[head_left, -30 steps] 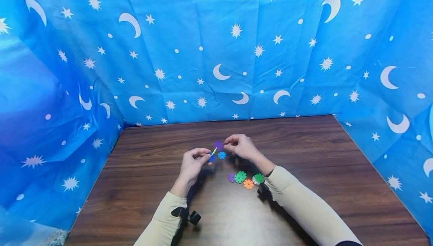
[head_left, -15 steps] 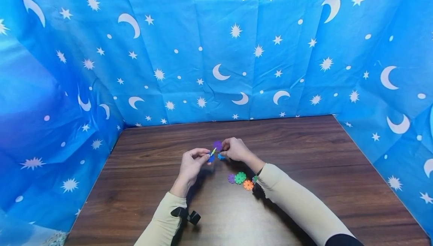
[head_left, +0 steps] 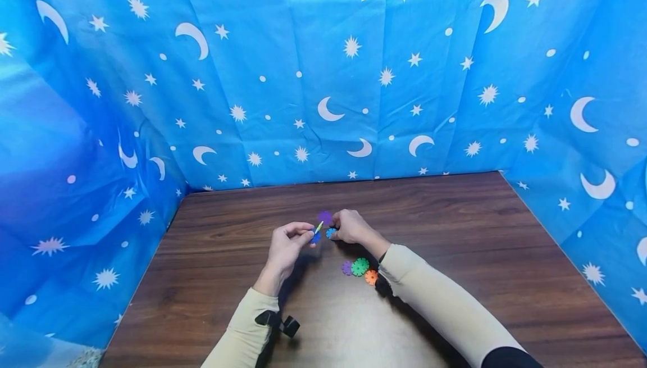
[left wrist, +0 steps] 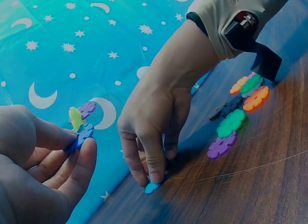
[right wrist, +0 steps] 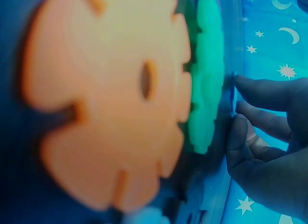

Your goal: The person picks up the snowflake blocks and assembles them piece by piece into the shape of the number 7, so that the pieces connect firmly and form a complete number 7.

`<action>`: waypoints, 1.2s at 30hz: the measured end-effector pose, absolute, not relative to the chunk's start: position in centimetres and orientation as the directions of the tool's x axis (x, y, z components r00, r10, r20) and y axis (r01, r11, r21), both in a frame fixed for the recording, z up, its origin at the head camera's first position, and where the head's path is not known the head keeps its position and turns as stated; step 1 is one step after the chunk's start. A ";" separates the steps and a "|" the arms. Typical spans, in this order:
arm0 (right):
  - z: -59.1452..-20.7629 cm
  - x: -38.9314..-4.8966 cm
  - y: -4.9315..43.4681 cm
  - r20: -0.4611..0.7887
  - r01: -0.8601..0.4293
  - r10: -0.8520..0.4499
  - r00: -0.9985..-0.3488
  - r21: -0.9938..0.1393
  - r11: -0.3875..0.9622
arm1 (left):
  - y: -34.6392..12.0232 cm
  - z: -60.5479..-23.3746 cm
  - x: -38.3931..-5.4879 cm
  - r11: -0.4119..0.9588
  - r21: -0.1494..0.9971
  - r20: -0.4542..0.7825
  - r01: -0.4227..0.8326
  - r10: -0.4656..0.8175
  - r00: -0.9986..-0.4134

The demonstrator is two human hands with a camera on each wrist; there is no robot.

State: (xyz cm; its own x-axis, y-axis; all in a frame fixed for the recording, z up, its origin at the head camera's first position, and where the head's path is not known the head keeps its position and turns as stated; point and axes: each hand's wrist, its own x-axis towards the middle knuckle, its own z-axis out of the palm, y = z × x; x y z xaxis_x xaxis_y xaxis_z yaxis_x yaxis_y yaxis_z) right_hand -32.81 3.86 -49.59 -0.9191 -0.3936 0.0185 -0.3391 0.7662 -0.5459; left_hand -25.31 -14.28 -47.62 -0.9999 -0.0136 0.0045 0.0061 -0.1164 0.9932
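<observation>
My left hand [head_left: 285, 247] pinches a joined group of notched interlocking discs above the table. In the left wrist view the group shows a blue disc [left wrist: 84, 132] between thumb and fingers, with a yellow disc [left wrist: 76, 119] and a purple disc [left wrist: 88, 109] beyond it. My right hand [head_left: 355, 227] reaches down to the tabletop, its thumb and fingertips gripping the edge of a light blue disc [left wrist: 152, 187]. That disc still lies at the table surface, partly covered by the fingers. The right wrist view shows these fingertips low against the table, the disc edge-on and barely visible.
Loose discs lie nearer the person: purple [head_left: 346, 268], green [head_left: 360, 267] and orange [head_left: 371, 277]. Several more beside them, seen in the left wrist view, are hidden by the right sleeve [head_left: 434, 295] in the head view. Blue cloth [head_left: 283, 76] hangs behind the wooden table [head_left: 212, 278].
My right hand has come down and toward the person, from beside the purple disc onto the light blue disc. The left hand stays nearly still with its joined discs.
</observation>
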 end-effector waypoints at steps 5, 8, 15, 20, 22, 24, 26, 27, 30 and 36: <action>-49.5 -32.8 3.8 -0.015 -0.310 -0.380 -0.925 -0.549 0.776 | -14.3 -47.6 -25.3 -0.115 0.993 0.004 0.006 -0.024 -1.000; -49.5 -32.7 3.7 -0.022 -0.297 -0.370 -0.929 -0.555 0.777 | -14.3 -47.7 -25.4 -0.115 0.993 0.001 0.004 -0.029 -1.000; -49.6 -32.5 3.7 0.036 -0.322 -0.369 -0.929 -0.571 0.755 | -14.4 -47.8 -25.4 -0.111 0.994 -0.008 -0.005 -0.029 -1.000; -49.4 -32.3 3.8 0.070 -0.327 -0.360 -0.930 -0.603 0.727 | -14.4 -47.8 -25.4 -0.110 0.994 -0.007 -0.004 -0.027 -1.000; -49.4 -32.2 3.8 0.089 -0.340 -0.364 -0.927 -0.609 0.717 | -14.4 -47.8 -25.4 -0.113 0.994 -0.005 -0.002 -0.029 -1.000; -49.4 -32.0 3.9 0.113 -0.362 -0.374 -0.920 -0.605 0.709 | -14.4 -47.7 -25.4 -0.114 0.993 -0.003 0.001 -0.031 -1.000; -49.3 -31.9 3.9 0.133 -0.384 -0.386 -0.913 -0.602 0.700 | -14.4 -47.8 -25.4 -0.120 0.993 0.000 0.004 -0.030 -1.000; -49.3 -31.9 3.9 0.139 -0.392 -0.392 -0.909 -0.601 0.697 | -14.4 -47.8 -25.4 -0.122 0.992 0.001 0.005 -0.031 -1.000; -49.4 -31.9 4.2 0.152 -0.418 -0.418 -0.895 -0.609 0.673 | -14.4 -47.8 -25.4 -0.128 0.992 -0.001 0.004 -0.034 -0.999; -48.9 -32.3 5.0 0.159 -0.403 -0.406 -0.900 -0.660 0.634 | -14.5 -47.8 -25.4 -0.125 0.992 -0.001 0.003 -0.029 -1.000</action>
